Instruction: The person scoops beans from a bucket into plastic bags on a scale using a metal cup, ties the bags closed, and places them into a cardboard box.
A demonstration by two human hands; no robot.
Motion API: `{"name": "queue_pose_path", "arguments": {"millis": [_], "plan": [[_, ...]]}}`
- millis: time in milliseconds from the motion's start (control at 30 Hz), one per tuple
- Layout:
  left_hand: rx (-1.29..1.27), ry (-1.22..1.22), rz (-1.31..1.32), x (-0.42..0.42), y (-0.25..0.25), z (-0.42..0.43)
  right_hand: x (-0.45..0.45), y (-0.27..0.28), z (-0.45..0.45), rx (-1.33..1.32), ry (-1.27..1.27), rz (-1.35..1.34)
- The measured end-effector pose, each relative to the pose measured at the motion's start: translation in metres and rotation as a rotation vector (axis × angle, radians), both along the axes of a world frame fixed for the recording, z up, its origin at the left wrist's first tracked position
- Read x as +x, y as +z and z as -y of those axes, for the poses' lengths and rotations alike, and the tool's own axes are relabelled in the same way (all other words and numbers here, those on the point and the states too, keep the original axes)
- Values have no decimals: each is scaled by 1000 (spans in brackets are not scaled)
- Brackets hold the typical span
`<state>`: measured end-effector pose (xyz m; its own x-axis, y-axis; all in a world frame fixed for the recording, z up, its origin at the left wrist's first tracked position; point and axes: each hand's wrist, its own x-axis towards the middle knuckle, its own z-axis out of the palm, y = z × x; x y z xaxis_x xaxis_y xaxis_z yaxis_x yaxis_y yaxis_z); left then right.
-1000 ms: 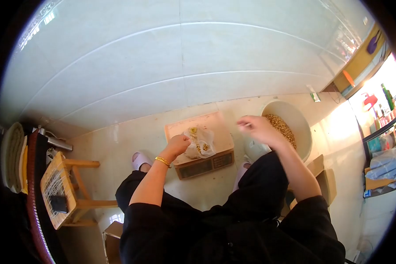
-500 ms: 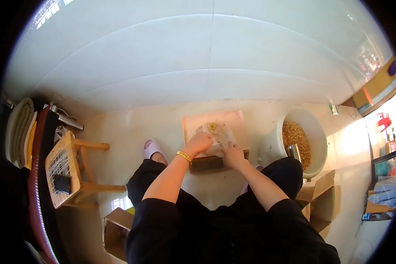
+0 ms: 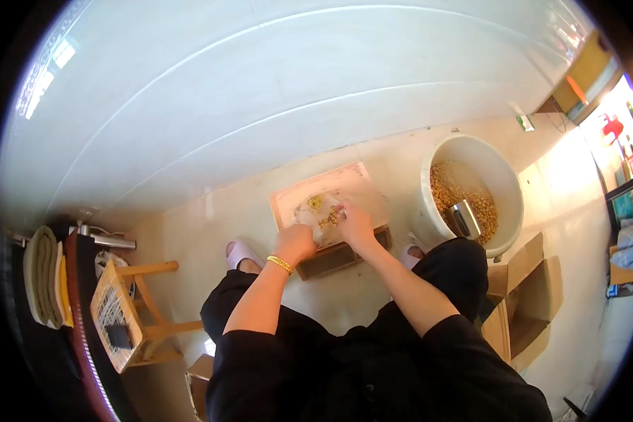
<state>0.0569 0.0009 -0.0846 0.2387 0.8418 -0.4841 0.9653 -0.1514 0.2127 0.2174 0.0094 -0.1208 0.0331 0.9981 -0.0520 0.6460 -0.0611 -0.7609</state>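
A clear plastic bag with small yellow-brown pieces and a round yellow item lies on the pink top of a scale. My left hand, above a gold bracelet, is closed on the bag's near left edge. On the bag's right side my right hand has its fingertips pinched at the pieces; what lies between them is too small to make out.
A white bucket of yellow-brown pieces with a metal scoop stands right of the scale. Nearer is an open cardboard box. A wooden stool bearing a dark object is at left. Folded cloths lie beyond it.
My right hand has come from near the bucket to the bag's right side. The metal scoop, hidden a second ago, now shows in the bucket. The camera view has shifted and tilted.
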Motion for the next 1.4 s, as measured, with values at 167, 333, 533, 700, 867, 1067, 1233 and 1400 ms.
{"name": "queue_pose_path", "arguments": {"millis": [167, 333, 533, 700, 867, 1067, 1233, 1400], "plan": [[379, 300, 186, -5, 18, -16, 20, 31, -10, -69, -50, 207], [568, 448, 315, -25, 15, -19, 37, 36, -7, -232, -11, 159], [716, 437, 289, -34, 21, -11, 28, 28, -42, -265, -165, -726], [582, 447, 366, -30, 17, -11, 6, 35, -30, -151, 26, -1080], [388, 480, 481, -13, 10, -11, -11, 29, -18, -203, 318, -681], [261, 445, 531, 9, 12, -16, -18, 7, -11, -307, 369, -196], [391, 326, 515, 23, 1, -20, -11, -29, -17, -282, 294, -247], [538, -87, 127, 25, 16, -9, -6, -26, -19, -275, 240, -354]]}}
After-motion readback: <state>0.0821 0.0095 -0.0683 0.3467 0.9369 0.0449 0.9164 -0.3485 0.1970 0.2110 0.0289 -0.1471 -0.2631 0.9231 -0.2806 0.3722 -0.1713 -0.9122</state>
